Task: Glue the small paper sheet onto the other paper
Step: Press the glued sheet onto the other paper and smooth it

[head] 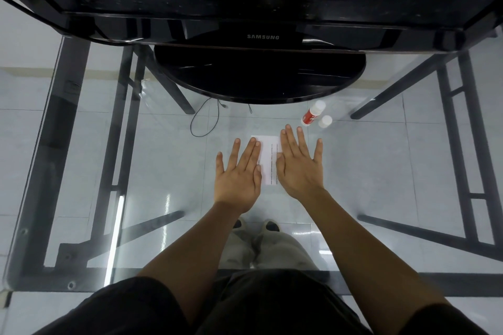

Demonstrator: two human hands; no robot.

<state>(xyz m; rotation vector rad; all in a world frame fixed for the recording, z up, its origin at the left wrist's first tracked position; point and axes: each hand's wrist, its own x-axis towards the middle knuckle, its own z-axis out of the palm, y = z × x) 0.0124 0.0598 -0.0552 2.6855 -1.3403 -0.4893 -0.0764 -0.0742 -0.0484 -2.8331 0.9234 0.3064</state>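
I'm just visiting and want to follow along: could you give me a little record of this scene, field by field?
surface: glass table
paper: white, printed lines, lying flat between the hands; one sheet or two, cannot tell
left hand: flat, fingers straight, over the paper's left edge
right hand: flat, fingers straight, over its right edge
glue stick: red, beyond the right hand, apart from the paper
white cap: beside the glue stick
background: monitor on a round stand

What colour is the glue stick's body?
The glue stick has a red body with white ends; the head view shows it.
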